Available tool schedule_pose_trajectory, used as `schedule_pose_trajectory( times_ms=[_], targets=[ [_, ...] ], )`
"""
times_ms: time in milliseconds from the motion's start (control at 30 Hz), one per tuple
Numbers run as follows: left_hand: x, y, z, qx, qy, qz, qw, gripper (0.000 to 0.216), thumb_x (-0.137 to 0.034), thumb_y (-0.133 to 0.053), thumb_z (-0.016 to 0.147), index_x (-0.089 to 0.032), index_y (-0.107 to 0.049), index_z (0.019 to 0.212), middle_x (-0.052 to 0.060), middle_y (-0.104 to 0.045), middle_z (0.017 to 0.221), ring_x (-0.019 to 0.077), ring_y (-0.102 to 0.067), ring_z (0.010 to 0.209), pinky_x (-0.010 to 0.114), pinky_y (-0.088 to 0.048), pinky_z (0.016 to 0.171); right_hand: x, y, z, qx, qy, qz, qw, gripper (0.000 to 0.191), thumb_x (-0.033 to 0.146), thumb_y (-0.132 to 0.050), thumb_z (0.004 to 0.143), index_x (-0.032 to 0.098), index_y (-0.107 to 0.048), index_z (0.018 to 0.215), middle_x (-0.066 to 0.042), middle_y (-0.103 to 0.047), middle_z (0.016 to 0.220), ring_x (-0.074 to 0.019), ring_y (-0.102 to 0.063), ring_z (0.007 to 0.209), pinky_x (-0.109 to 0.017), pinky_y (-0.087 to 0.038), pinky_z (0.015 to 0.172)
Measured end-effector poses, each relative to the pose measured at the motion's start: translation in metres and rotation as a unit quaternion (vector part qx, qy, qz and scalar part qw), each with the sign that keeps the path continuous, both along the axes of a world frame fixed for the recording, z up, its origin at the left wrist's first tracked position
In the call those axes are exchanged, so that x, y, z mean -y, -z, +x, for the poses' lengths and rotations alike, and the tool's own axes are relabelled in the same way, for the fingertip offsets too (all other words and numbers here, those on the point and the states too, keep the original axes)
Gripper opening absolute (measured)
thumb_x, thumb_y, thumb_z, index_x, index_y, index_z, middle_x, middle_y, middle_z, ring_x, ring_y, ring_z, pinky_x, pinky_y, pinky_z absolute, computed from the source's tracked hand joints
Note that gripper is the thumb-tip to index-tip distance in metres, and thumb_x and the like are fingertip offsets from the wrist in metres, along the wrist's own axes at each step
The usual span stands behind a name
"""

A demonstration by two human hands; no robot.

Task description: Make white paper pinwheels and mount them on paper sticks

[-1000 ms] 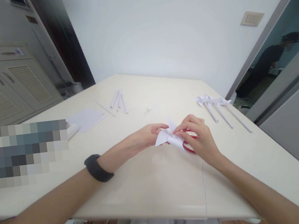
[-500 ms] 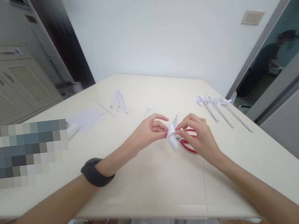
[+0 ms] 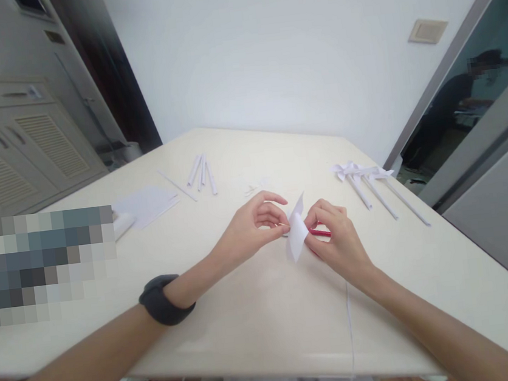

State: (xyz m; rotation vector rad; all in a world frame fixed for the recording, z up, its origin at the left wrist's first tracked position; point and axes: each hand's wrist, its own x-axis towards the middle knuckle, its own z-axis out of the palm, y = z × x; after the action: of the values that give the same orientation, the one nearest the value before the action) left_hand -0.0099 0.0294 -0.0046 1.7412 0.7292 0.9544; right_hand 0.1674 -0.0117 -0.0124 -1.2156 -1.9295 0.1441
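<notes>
Your left hand (image 3: 252,230) and right hand (image 3: 335,239) both pinch a folded white paper (image 3: 297,237) between fingertips, holding it just above the table (image 3: 259,318) near its middle. Red scissors (image 3: 322,231) lie on the table, mostly hidden under your right hand. Finished paper pinwheels (image 3: 363,178) rest to your right, and rolled paper sticks (image 3: 201,172) and loose sheets (image 3: 145,203) lie farther off to your left.
</notes>
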Motion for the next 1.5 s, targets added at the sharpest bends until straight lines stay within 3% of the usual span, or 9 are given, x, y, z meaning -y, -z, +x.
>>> schedule_pose_trajectory(
  times_ms=[367, 600, 733, 1167, 1333, 1500],
  targets=[
    [0.004, -0.003, 0.000, -0.009, -0.025, 0.036, 0.999, 0.030, -0.020, -0.062, 0.074, -0.021, -0.051, 0.103, 0.000, -0.063, 0.079, 0.0158, -0.061, 0.078, 0.032, -0.046, 0.081, 0.001, 0.001, 0.001, 0.010, 0.002, 0.021, 1.000, 0.015, 0.010, -0.057, 0.079, 0.021, -0.051, 0.072, 0.003, -0.051, 0.074, -0.0140, -0.053, 0.074, -0.034, -0.031, 0.080],
    [-0.009, 0.003, -0.002, 0.074, 0.037, -0.125, 0.989, 0.038, -0.019, -0.068, 0.069, -0.021, -0.050, 0.102, -0.001, -0.063, 0.081, 0.0147, -0.061, 0.077, 0.026, -0.046, 0.072, 0.002, -0.001, 0.000, 0.021, 0.010, 0.043, 0.999, 0.002, 0.024, -0.062, 0.082, 0.024, -0.060, 0.081, 0.002, -0.053, 0.079, -0.0136, -0.055, 0.073, -0.035, -0.029, 0.083],
    [-0.009, 0.002, -0.002, 0.082, 0.052, -0.166, 0.981, 0.038, -0.024, -0.070, 0.069, -0.021, -0.051, 0.102, 0.001, -0.064, 0.086, 0.0150, -0.061, 0.078, 0.025, -0.044, 0.072, 0.005, -0.003, 0.000, 0.033, 0.018, 0.062, 0.997, 0.002, 0.024, -0.060, 0.084, 0.025, -0.062, 0.084, 0.001, -0.053, 0.080, -0.0145, -0.056, 0.076, -0.036, -0.028, 0.083],
    [-0.005, 0.000, 0.001, 0.064, 0.061, -0.181, 0.979, 0.032, -0.016, -0.068, 0.067, -0.020, -0.057, 0.096, -0.001, -0.063, 0.085, 0.0145, -0.058, 0.080, 0.025, -0.042, 0.075, 0.007, -0.004, 0.000, 0.044, 0.023, 0.095, 0.994, 0.001, 0.023, -0.060, 0.083, 0.024, -0.060, 0.084, 0.001, -0.054, 0.081, -0.0142, -0.055, 0.077, -0.035, -0.025, 0.084],
    [-0.004, -0.004, 0.002, 0.068, 0.098, -0.172, 0.978, 0.027, -0.014, -0.066, 0.070, -0.017, -0.058, 0.096, 0.003, -0.066, 0.090, 0.0169, -0.060, 0.087, 0.027, -0.043, 0.079, 0.003, -0.002, 0.001, 0.055, 0.011, 0.083, 0.995, 0.003, 0.021, -0.059, 0.084, 0.023, -0.060, 0.084, 0.001, -0.054, 0.081, -0.0133, -0.055, 0.077, -0.035, -0.024, 0.084],
    [-0.005, -0.003, 0.002, 0.056, 0.061, -0.175, 0.981, 0.034, -0.018, -0.068, 0.070, -0.018, -0.054, 0.101, 0.003, -0.066, 0.092, 0.0168, -0.061, 0.086, 0.029, -0.043, 0.082, 0.000, 0.002, 0.003, 0.054, 0.010, 0.070, 0.996, 0.006, 0.018, -0.057, 0.084, 0.023, -0.060, 0.081, 0.001, -0.055, 0.081, -0.0138, -0.054, 0.078, -0.035, -0.025, 0.084]
  ],
)
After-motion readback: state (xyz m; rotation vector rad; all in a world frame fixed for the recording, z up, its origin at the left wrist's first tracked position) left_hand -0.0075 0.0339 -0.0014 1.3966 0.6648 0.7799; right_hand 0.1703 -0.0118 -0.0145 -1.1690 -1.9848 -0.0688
